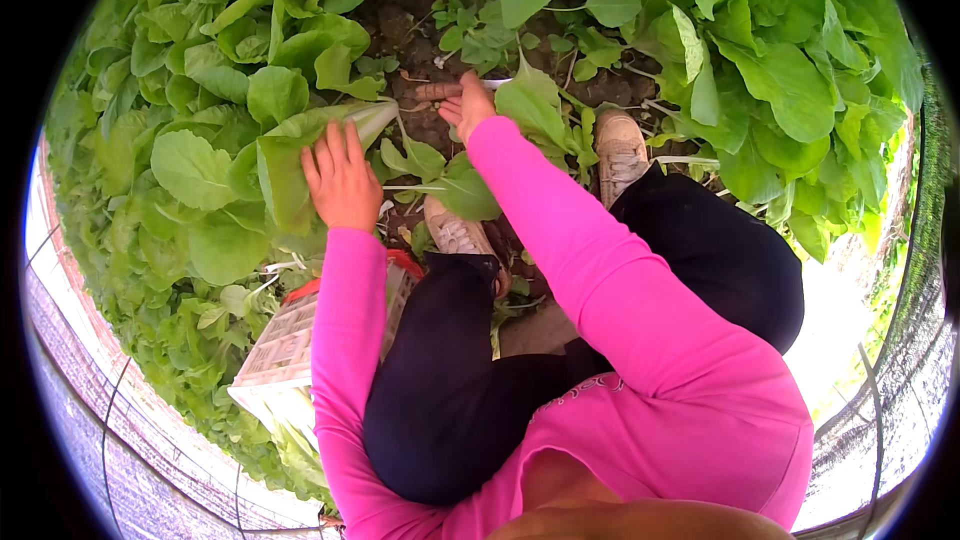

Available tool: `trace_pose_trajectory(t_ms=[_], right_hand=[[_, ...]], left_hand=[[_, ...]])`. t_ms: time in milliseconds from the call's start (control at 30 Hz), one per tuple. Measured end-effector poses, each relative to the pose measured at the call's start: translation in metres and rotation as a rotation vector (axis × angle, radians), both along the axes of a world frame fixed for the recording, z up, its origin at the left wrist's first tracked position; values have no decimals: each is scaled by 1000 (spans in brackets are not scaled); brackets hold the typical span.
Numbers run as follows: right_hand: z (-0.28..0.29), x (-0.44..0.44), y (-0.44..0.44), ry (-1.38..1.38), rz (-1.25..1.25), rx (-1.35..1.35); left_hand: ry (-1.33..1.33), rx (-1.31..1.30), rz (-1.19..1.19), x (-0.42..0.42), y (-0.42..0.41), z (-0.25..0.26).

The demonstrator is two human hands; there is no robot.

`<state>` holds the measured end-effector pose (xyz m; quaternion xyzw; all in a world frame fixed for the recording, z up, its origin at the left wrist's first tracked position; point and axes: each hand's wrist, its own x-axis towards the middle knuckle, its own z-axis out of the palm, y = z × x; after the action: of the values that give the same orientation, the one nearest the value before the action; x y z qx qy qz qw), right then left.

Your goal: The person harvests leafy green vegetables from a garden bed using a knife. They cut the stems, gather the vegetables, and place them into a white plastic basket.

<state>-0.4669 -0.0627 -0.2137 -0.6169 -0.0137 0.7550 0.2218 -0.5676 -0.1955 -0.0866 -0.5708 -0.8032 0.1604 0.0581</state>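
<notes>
My left hand (345, 184) lies across a head of leafy greens (289, 165), its fingers curved over the leaves and the thumb hidden. The pale stem base (379, 120) of that head points right, over bare soil. Just right of it, my right hand (471, 106) grips a knife. Its brown handle (437, 92) sticks out to the left of the hand, and a short stretch of bright blade (497, 83) shows on the right. A broad green leaf (534, 105) covers the ground beside my right wrist and hides part of the blade.
Dense rows of leafy greens stand on the left (202, 90) and right (780, 75). Weeds (480, 30) grow from the soil (397, 7) between them. My shoes (621, 150) are planted in this strip. A white plastic crate (281, 341) holding greens sits beside my left leg.
</notes>
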Motion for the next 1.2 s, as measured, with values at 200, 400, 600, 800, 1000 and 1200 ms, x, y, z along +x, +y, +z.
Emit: trace_pose_trajectory(t_ms=[200,400,600,800,1000,1200], right_hand=[[42,28,-70,125,200,331],[40,39,-116,-288,619,839],[33,29,-77,-274,814,658],[12,17,-41,-28,1051,354],[-2,22,-44,-209,1034,524],[7,17,-41,-332,1033,612]], left_hand=[[72,-126,61,-5,-1,-3],[164,-151,84,-17,-11,-19],[189,-171,102,-17,-13,-21],[181,-225,112,-22,-11,-27],[147,-177,64,-32,-14,-33],[126,-136,70,-37,-17,-40]])
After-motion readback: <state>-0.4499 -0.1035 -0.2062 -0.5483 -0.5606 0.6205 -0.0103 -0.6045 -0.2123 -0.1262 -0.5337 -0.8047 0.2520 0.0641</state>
